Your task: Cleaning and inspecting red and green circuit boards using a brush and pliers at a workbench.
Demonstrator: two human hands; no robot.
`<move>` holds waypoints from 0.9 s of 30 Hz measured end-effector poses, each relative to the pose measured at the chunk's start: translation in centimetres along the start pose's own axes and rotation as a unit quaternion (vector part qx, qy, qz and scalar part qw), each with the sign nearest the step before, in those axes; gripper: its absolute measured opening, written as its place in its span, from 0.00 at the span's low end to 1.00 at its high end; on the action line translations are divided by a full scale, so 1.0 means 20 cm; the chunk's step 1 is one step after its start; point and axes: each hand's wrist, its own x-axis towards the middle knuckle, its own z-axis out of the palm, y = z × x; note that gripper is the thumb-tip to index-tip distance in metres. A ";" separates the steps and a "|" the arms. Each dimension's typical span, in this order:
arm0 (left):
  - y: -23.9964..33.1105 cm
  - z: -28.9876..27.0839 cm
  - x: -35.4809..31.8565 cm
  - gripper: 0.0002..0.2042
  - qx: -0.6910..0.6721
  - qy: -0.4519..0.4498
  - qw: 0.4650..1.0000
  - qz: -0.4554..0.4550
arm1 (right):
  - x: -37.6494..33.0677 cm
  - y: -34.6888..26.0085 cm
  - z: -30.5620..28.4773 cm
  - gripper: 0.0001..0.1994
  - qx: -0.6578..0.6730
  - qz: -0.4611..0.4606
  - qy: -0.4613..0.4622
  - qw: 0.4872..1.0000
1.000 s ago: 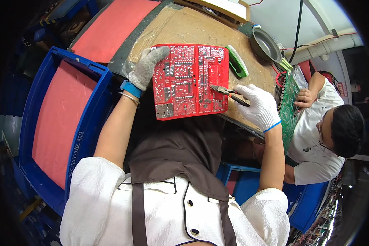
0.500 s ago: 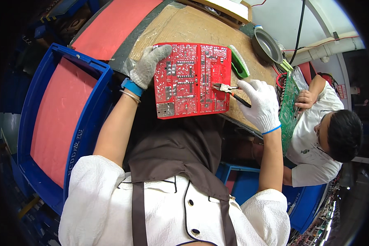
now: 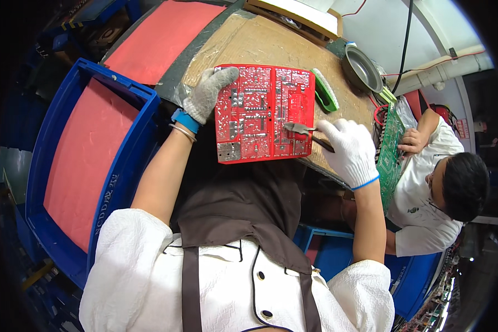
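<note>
A red circuit board (image 3: pixel 249 133), its soldered side toward me, is held up at the near edge of the workbench. My left hand (image 3: pixel 208 95), in a grey-white glove, grips its upper left edge with the thumb over the front. In a white glove, my right hand (image 3: pixel 349 148) is closed round the handles of a pair of cutting pliers (image 3: pixel 300 128). The pliers' jaws lie over the right half of the board; whether they touch it I cannot tell. Behind the board's right edge, a green brush (image 3: pixel 325 91) with white bristles rests on the bench.
Cardboard (image 3: pixel 260 41) covers the workbench. A grey round pan (image 3: pixel 362 69) stands at its far right. On my left is a blue crate (image 3: pixel 133 127) lined with pink sheet. At the right, a co-worker's hand (image 3: pixel 411 141) holds a green circuit board (image 3: pixel 390 149).
The board and both hands sit slightly lower and to the right in the picture, as does the bench. The pliers have turned, and their jaws now show broadside.
</note>
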 end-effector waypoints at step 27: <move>0.63 0.60 -0.18 0.14 0.304 -0.086 0.870 0.379 | 0.07 -0.05 0.14 0.12 0.681 0.339 0.131 0.636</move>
